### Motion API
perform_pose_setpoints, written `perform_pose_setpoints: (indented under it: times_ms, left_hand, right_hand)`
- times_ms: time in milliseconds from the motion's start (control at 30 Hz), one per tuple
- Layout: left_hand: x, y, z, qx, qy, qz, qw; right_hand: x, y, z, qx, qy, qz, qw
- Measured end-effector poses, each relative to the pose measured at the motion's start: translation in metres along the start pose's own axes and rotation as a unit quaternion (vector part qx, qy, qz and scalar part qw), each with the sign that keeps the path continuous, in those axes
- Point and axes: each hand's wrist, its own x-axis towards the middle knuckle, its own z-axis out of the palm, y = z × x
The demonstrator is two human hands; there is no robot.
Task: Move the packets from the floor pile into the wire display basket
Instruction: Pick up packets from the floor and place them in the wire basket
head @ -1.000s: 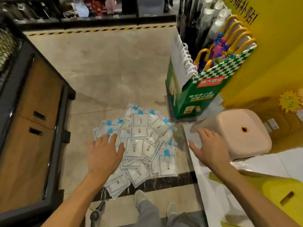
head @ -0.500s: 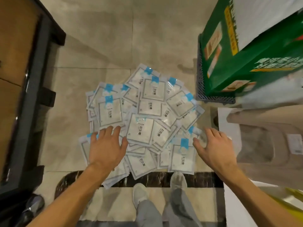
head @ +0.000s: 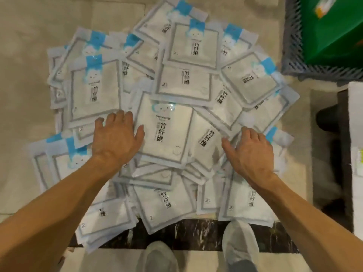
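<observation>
A pile of several white packets with blue tops and black lettering lies spread over the beige floor tiles. My left hand lies flat on the pile left of centre, fingers straight, thumb against the topmost packet. My right hand rests on the pile's right side with fingers spread and slightly bent. Neither hand holds a packet. The wire display basket is not in view.
A grey plastic crate holding a green box stands at the upper right. A white panel runs along the right edge. My two grey shoes stand on a dark marble strip just below the pile.
The view has dropped much closer to the pile as I bent down. Both hands have come down from above the floor onto the packets, the right one moving left from the stool.
</observation>
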Motion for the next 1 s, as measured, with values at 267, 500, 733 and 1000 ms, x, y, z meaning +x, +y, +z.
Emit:
perform_pose_setpoints:
  times_ms: [267, 500, 733, 1000]
  left_hand:
    - [0.019, 0.002, 0.072, -0.043, 0.12, -0.032, 0.991]
    - [0.03, -0.006, 0.07, -0.209, 0.111, -0.039, 0.971]
    - [0.019, -0.003, 0.033, -0.332, 0.006, -0.114, 0.936]
    - [-0.045, 0.0, 0.004, -0.641, -0.092, -0.16, 0.745]
  right_hand:
    - [0.01, -0.006, 0.084, 0.155, -0.006, 0.133, 0.979]
    - [0.026, -0.003, 0.093, 0.296, 0.003, 0.189, 0.936]
    - [0.031, 0.004, 0.067, 0.446, 0.023, 0.233, 0.864]
    - [-0.008, 0.006, 0.018, 0.632, -0.031, 0.266, 0.727]
